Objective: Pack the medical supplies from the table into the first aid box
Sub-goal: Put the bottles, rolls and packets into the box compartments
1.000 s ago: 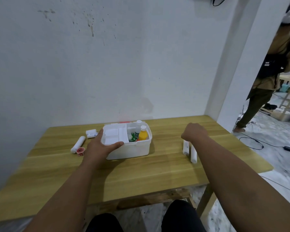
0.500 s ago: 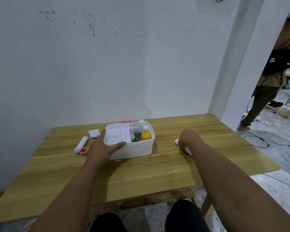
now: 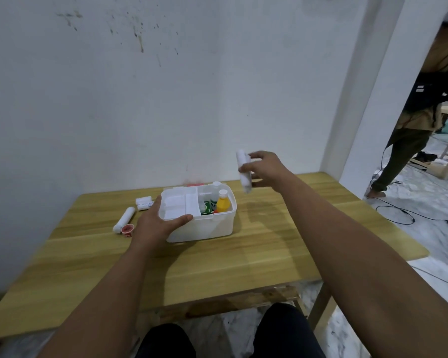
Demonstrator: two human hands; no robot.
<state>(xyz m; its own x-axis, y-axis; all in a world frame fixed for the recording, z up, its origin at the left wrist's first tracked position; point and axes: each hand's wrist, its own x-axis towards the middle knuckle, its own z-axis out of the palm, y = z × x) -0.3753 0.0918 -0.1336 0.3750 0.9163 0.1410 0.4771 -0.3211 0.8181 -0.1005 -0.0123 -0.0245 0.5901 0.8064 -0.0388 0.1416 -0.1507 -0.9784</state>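
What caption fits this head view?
Right hand lifts white roll above the table while left hand steadies the open first aid box.

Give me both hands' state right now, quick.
Left hand: gripping the near-left corner of the open white plastic first aid box.
Right hand: closed on white cylindrical rolls, held above the table; exact count unclear.

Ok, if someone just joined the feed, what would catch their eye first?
The right hand, raised above the table to the right of the box, fingers closed on a white roll. Next, the open white first aid box at table centre, steadied by the left hand, with an orange bottle standing inside.
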